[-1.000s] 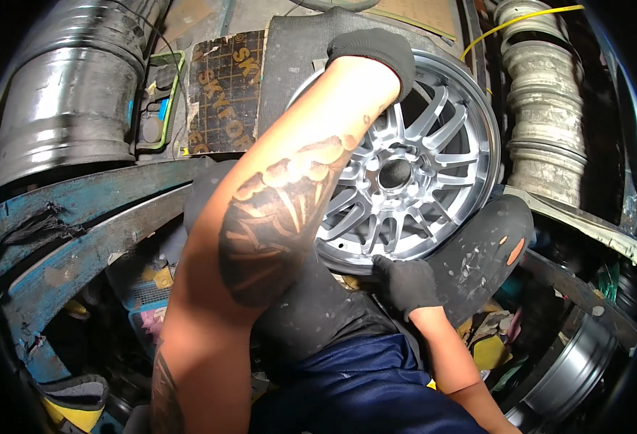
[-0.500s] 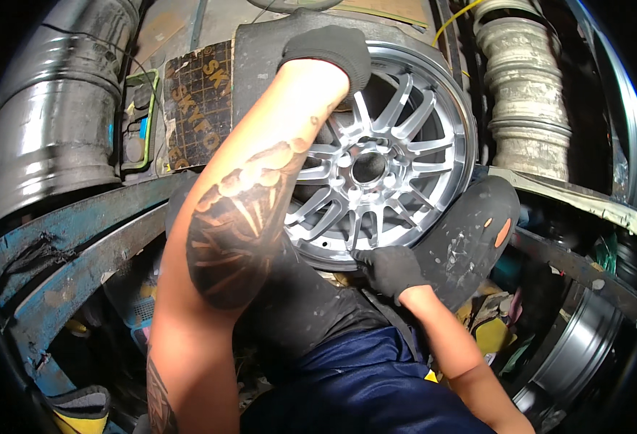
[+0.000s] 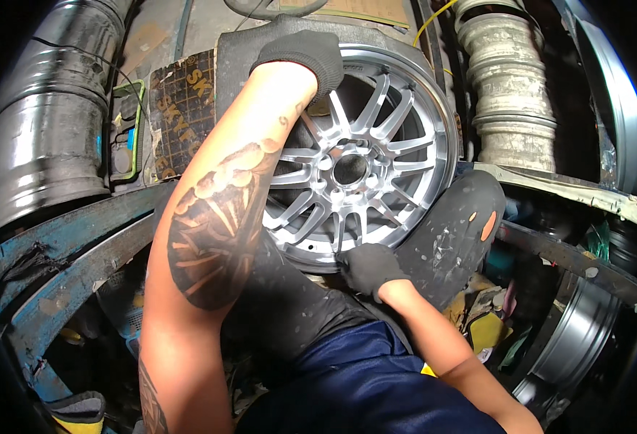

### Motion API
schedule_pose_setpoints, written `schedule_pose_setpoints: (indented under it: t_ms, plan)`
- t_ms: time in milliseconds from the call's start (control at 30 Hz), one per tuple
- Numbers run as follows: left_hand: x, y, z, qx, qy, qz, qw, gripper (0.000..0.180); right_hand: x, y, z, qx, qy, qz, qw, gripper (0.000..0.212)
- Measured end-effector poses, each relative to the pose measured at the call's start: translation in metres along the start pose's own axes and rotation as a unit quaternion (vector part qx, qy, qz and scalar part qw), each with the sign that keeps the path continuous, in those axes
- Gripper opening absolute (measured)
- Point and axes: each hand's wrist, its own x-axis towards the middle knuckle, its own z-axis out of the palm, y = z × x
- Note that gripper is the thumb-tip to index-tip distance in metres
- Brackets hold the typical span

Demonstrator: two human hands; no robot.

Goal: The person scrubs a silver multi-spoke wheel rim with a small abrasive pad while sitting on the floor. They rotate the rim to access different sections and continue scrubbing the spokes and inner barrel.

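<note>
A silver multi-spoke alloy wheel rim (image 3: 350,206) lies tilted at my lap, its open centre bore facing up. My left hand (image 3: 300,58), in a dark grey glove, reaches over to the wheel's far left edge. Its fingers are hidden behind the back of the hand and the wrist. My right hand (image 3: 370,270), gloved the same, is closed at the wheel's near edge with its fingertips against the lip. Under the far side of the wheel lies a dark grey mat (image 3: 233,54).
Large silver wheel barrels (image 3: 51,145) line the left side. Stacked, dull wheel rims (image 3: 512,94) stand on the right. A blue metal frame (image 3: 79,213) runs at left. Another silver rim (image 3: 578,340) sits low at right. A printed dark board (image 3: 181,108) lies beside the mat.
The whole view has shifted, so the scene sits further left. My left hand has slid slightly left along the wheel's far edge. My right hand keeps its place on the near edge.
</note>
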Motion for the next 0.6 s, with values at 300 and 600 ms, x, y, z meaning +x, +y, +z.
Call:
schedule_pose_setpoints:
  t_ms: [300, 600]
  plan:
    - [0.002, -0.002, 0.005, 0.001, 0.017, 0.004, 1.0, 0.04, 0.004, -0.006, -0.001, -0.051, -0.013, 0.017, 0.998, 0.022]
    - [-0.005, 0.0, -0.005, 0.021, 0.012, 0.022, 0.999, 0.042, 0.009, 0.005, -0.004, -0.023, -0.01, -0.006, 1.0, 0.027]
